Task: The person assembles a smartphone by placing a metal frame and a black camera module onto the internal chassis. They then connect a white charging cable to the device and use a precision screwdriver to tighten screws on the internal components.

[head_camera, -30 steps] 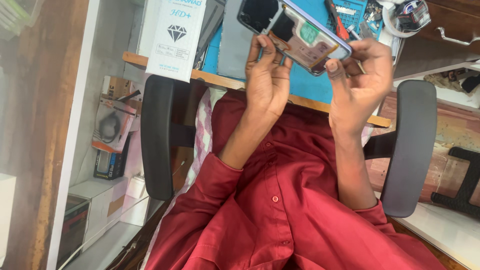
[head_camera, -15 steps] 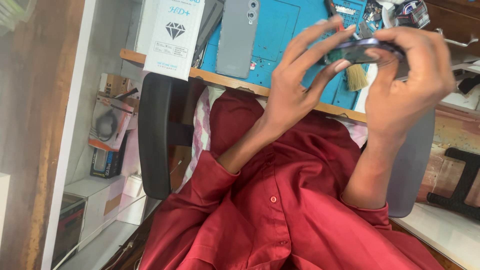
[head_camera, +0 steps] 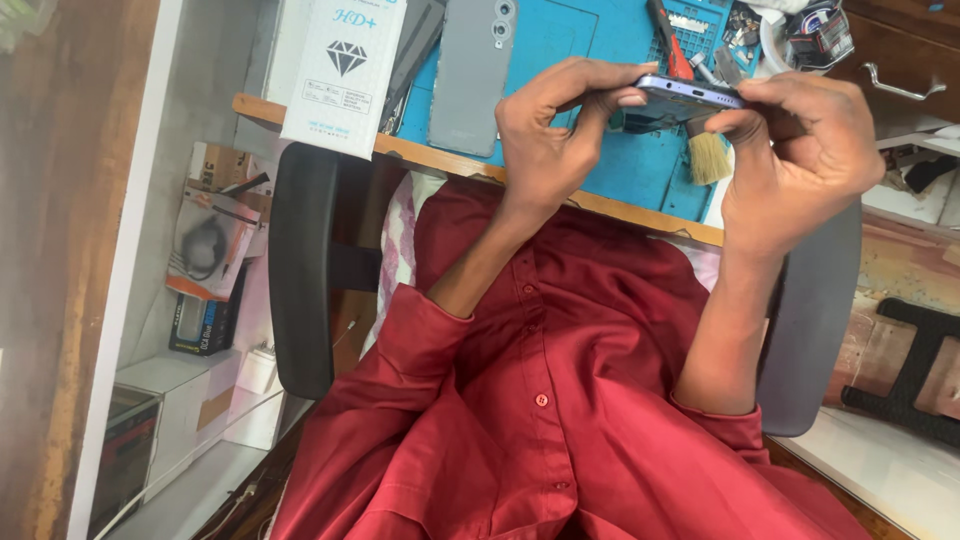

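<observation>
Both hands, the left hand (head_camera: 545,140) and the right hand (head_camera: 800,160), pinch a slim lilac phone (head_camera: 685,97) edge-on above the blue mat (head_camera: 620,165) on the counter (head_camera: 440,160). It looks light, stiff, smooth-sided and probably fragile; gripping its long edges seems safest.

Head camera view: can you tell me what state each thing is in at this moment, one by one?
Phone: held edge-on between both hands, above the mat.
Left hand: gripping the phone's left end.
Right hand: gripping the phone's right end.
Grey back cover: lying flat on the blue mat, apart from the phone.
Brush: lying on the mat, bristles toward the person.
White box: closed, at the desk edge.
</observation>
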